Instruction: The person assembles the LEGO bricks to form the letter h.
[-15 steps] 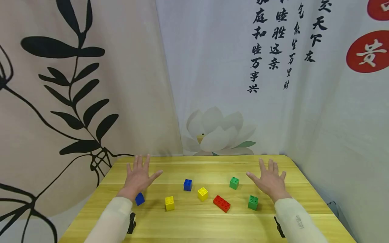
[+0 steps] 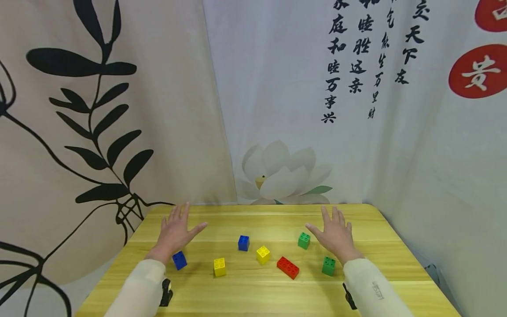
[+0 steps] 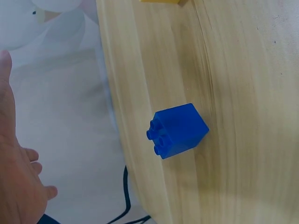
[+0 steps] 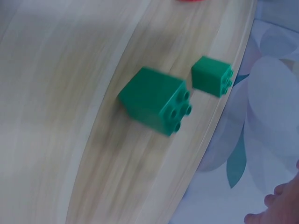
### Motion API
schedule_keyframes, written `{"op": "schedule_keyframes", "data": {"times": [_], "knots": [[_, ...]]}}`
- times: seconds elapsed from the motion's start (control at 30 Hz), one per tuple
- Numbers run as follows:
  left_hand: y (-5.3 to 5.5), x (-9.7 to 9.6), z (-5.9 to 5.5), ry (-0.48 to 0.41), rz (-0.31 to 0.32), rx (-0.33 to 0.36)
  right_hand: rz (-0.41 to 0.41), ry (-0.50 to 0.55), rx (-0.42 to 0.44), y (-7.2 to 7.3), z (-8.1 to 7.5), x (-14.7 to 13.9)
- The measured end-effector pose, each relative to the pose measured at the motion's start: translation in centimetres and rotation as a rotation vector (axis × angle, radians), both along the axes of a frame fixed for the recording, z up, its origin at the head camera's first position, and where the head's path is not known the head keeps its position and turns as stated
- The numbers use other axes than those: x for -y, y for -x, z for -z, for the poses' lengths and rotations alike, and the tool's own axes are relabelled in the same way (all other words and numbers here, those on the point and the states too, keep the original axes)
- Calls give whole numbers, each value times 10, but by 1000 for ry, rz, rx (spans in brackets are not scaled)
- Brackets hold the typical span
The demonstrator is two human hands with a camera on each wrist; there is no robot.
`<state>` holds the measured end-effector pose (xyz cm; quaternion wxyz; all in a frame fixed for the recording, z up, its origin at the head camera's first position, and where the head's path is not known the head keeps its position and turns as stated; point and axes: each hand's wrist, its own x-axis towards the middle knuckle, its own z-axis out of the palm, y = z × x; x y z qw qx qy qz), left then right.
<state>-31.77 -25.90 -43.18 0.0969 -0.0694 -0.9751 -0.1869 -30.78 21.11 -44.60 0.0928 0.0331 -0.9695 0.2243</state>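
Note:
My left hand (image 2: pixel 174 233) hovers over the left of the table, fingers spread and holding nothing. Nearest to it is a blue brick (image 2: pixel 179 260), which the left wrist view shows studded at one end. My right hand (image 2: pixel 336 234), also with spread fingers and nothing held, is above the right side. Close to it are a green brick (image 2: pixel 304 241) and a nearer green brick (image 2: pixel 328 266). Between the hands lie a second blue brick (image 2: pixel 243 243), a yellow brick (image 2: pixel 263 255), another yellow brick (image 2: pixel 219 267) and a longer red brick (image 2: pixel 288 267).
The wooden table (image 2: pixel 245 299) ends at a hanging cloth (image 2: pixel 277 88) printed with a lotus, leaves and writing. A dark cord (image 3: pixel 126 191) shows beyond the table edge in the left wrist view.
My right hand has moved left, closer to the green bricks. The left hand has shifted slightly left, leaving more of the blue brick beside it in sight. The bricks stay in place.

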Motion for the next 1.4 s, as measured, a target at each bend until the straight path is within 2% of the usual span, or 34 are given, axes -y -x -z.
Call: {"op": "schedule_keyframes", "data": {"times": [0.23,0.53,0.67,0.9,1.23,1.4], "knots": [[0,7,3,-81,11,50,-27,51,-19,2,1,20],[-1,22,8,-287,4,159,-43,210,-12,3,3,56],[-2,29,11,-360,-23,207,-47,266,-15,3,3,71],[-7,42,16,-477,-70,249,-61,368,-13,1,3,94],[-18,56,29,-485,-106,280,-49,485,23,-3,10,129],[-23,62,38,-506,-111,287,-93,535,31,-6,16,147]]}}
